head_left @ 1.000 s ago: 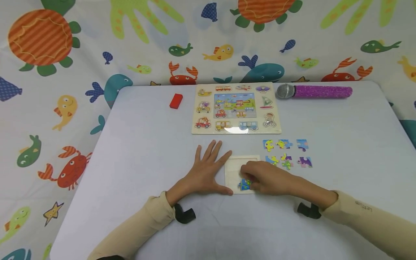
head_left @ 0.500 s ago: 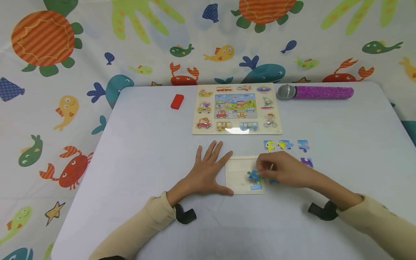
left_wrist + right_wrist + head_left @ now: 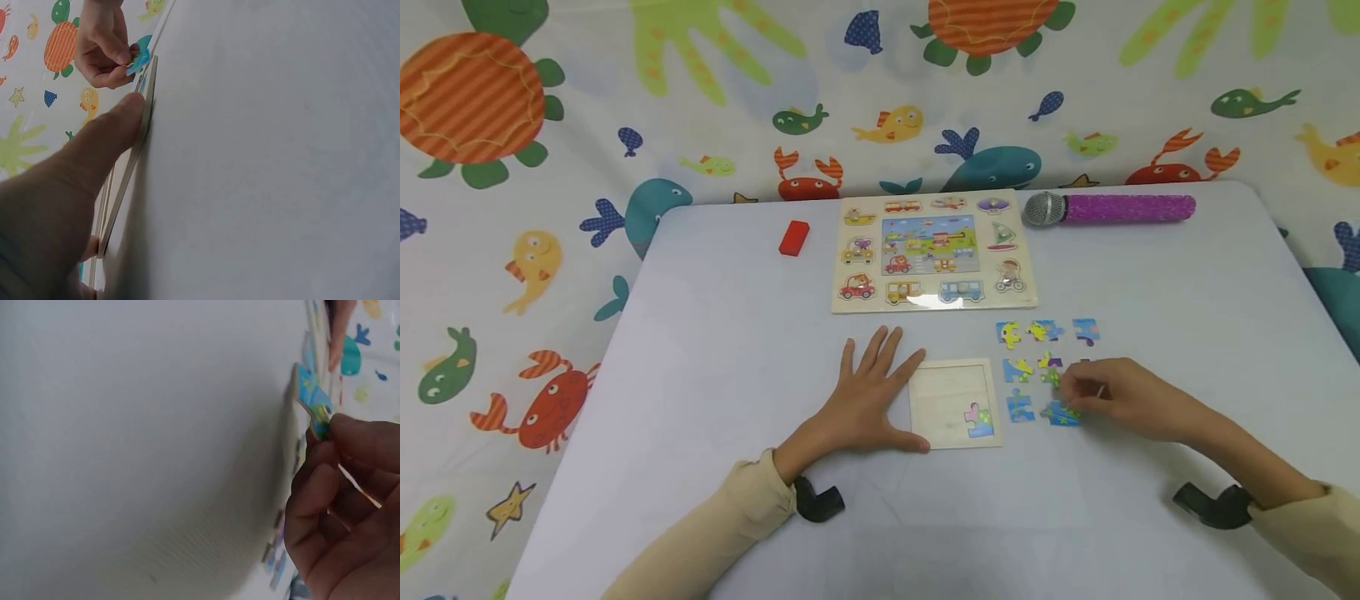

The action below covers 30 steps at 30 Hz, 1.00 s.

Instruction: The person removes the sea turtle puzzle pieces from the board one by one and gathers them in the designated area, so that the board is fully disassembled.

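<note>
My left hand (image 3: 861, 404) lies with fingers spread at the left side of a square wooden puzzle tray (image 3: 936, 404), its thumb and index fingertip right at the tray's edge. One pink and blue puzzle piece sits in the tray's lower right corner. To the right of the tray, my right hand (image 3: 1123, 400) pinches a blue puzzle piece (image 3: 312, 394) with green and yellow marks between thumb and fingers. That same piece shows from the side in the left wrist view. Another blue piece (image 3: 1019, 406) rests on the table between the tray and my right hand.
Several loose puzzle pieces lie in rows above, including a yellow and blue one (image 3: 1008, 334) and one at the right (image 3: 1086, 331). Farther back are a vehicle puzzle board (image 3: 932, 300), a red block (image 3: 793, 238) and a microphone with a purple handle (image 3: 1127, 208).
My right hand has moved right from over the tray, carrying the blue puzzle piece out beside the loose pieces. My left hand has stayed at the tray's left edge.
</note>
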Available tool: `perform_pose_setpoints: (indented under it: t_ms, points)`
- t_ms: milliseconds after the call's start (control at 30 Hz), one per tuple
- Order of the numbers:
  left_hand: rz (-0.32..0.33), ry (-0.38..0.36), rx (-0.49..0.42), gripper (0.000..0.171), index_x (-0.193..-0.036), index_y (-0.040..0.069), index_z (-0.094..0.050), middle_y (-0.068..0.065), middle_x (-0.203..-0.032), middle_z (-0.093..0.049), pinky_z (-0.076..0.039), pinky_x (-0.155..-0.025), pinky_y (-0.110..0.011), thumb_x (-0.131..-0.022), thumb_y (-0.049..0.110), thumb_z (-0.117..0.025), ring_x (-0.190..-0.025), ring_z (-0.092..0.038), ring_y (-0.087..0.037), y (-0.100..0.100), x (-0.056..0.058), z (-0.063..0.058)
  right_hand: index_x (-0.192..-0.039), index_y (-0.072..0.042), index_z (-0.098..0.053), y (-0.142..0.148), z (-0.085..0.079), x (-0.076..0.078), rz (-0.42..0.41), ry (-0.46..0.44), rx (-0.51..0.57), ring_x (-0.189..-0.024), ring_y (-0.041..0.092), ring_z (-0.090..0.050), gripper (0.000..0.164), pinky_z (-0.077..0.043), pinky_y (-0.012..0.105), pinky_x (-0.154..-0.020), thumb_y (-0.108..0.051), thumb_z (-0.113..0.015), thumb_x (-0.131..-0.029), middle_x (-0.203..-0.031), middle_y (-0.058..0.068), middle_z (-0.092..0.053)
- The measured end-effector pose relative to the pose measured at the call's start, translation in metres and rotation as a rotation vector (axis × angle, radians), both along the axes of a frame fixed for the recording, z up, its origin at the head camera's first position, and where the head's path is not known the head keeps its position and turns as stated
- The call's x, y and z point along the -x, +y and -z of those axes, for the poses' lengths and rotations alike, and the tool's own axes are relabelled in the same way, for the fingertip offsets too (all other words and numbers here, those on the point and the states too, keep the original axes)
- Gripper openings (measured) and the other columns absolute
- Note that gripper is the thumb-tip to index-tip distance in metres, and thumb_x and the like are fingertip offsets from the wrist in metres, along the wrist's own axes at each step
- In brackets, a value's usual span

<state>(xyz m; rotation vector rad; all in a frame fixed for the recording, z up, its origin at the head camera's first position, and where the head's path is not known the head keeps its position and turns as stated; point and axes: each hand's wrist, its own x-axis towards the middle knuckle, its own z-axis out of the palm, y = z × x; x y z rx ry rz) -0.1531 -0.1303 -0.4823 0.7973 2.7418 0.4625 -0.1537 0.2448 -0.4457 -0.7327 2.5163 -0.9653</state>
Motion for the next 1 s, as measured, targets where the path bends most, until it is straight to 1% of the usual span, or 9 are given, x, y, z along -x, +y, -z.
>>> perform_pose_setpoints:
  t_ms: [67,133,233,333,433,500,600,767,1000]
  points:
    - [0.000,0.006,-0.007,0.124,-0.164,0.020,-0.027,-0.012,-0.172,0.000,0.013,-0.116,-0.066,-0.067,0.072,-0.083,-0.156,0.013,-0.030,-0.001,0.000,0.001,-0.094,-0.019,-0.067,-0.005,0.004,-0.004,0.012,0.040,-0.019,-0.079,0.007,-0.055,0.017,-0.049,0.024,-0.069,-0.004,-0.074,-0.091,-0.085,-0.012,-0.061]
    - [0.001,0.009,-0.011,0.123,-0.164,0.019,-0.027,-0.013,-0.172,0.000,0.012,-0.116,-0.066,-0.067,0.072,-0.083,-0.156,0.013,-0.030,-0.001,-0.001,0.002,-0.098,-0.015,-0.069,-0.009,0.005,-0.008,0.048,0.098,-0.064,-0.078,0.008,-0.053,0.015,-0.048,0.024,-0.067,-0.004,-0.077,-0.089,-0.087,-0.011,-0.061]
    - [0.005,0.019,-0.017,0.123,-0.163,0.019,-0.028,-0.013,-0.172,-0.002,0.011,-0.116,-0.067,-0.067,0.072,-0.083,-0.157,0.012,-0.031,-0.001,-0.001,0.003,-0.105,-0.009,-0.071,-0.015,0.003,-0.015,0.086,0.151,-0.152,-0.077,0.010,-0.052,0.023,-0.049,0.026,-0.066,-0.009,-0.082,-0.085,-0.092,-0.008,-0.062]
    - [0.001,0.008,-0.005,0.124,-0.164,0.020,-0.026,-0.013,-0.172,0.000,0.012,-0.116,-0.066,-0.067,0.072,-0.082,-0.156,0.013,-0.030,-0.001,-0.001,0.001,-0.107,-0.009,-0.071,-0.019,0.004,-0.024,0.082,0.192,-0.256,-0.079,0.011,-0.054,0.032,-0.052,0.028,-0.068,-0.016,-0.087,-0.081,-0.099,-0.004,-0.062]
    - [-0.004,-0.005,0.004,0.124,-0.164,0.020,-0.025,-0.013,-0.172,0.001,0.012,-0.116,-0.066,-0.068,0.072,-0.082,-0.156,0.014,-0.030,-0.001,-0.001,-0.001,-0.107,-0.009,-0.072,-0.021,0.006,-0.029,0.064,0.248,-0.302,-0.080,0.011,-0.057,0.035,-0.055,0.033,-0.070,-0.018,-0.090,-0.078,-0.103,0.000,-0.062]
    - [-0.006,-0.009,0.005,0.124,-0.164,0.020,-0.025,-0.013,-0.172,0.001,0.012,-0.116,-0.066,-0.068,0.072,-0.082,-0.156,0.013,-0.030,-0.001,-0.001,-0.002,-0.107,-0.008,-0.072,-0.021,0.007,-0.029,0.063,0.276,-0.296,-0.082,0.013,-0.059,0.035,-0.057,0.035,-0.071,-0.016,-0.089,-0.078,-0.104,0.002,-0.063]
    - [-0.004,-0.005,0.005,0.124,-0.164,0.020,-0.025,-0.013,-0.172,0.001,0.012,-0.116,-0.066,-0.067,0.073,-0.082,-0.156,0.013,-0.030,-0.001,-0.001,-0.001,-0.106,-0.007,-0.072,-0.021,0.008,-0.029,0.064,0.292,-0.281,-0.083,0.013,-0.060,0.033,-0.057,0.037,-0.073,-0.014,-0.089,-0.078,-0.104,0.003,-0.064]
    - [0.002,0.001,0.005,0.123,-0.164,0.020,-0.025,-0.013,-0.172,0.001,0.012,-0.116,-0.066,-0.068,0.072,-0.082,-0.156,0.013,-0.030,-0.001,-0.001,-0.001,-0.107,-0.009,-0.073,-0.021,0.008,-0.028,0.068,0.271,-0.270,-0.083,0.013,-0.059,0.033,-0.056,0.036,-0.073,-0.013,-0.088,-0.078,-0.105,0.002,-0.065]
    - [0.010,0.013,0.001,0.124,-0.164,0.019,-0.025,-0.013,-0.172,0.000,0.012,-0.116,-0.066,-0.068,0.073,-0.082,-0.156,0.013,-0.030,-0.001,0.000,0.000,-0.108,-0.009,-0.074,-0.020,0.008,-0.026,0.059,0.251,-0.263,-0.080,0.011,-0.056,0.033,-0.055,0.032,-0.070,-0.011,-0.088,-0.079,-0.108,0.002,-0.066]
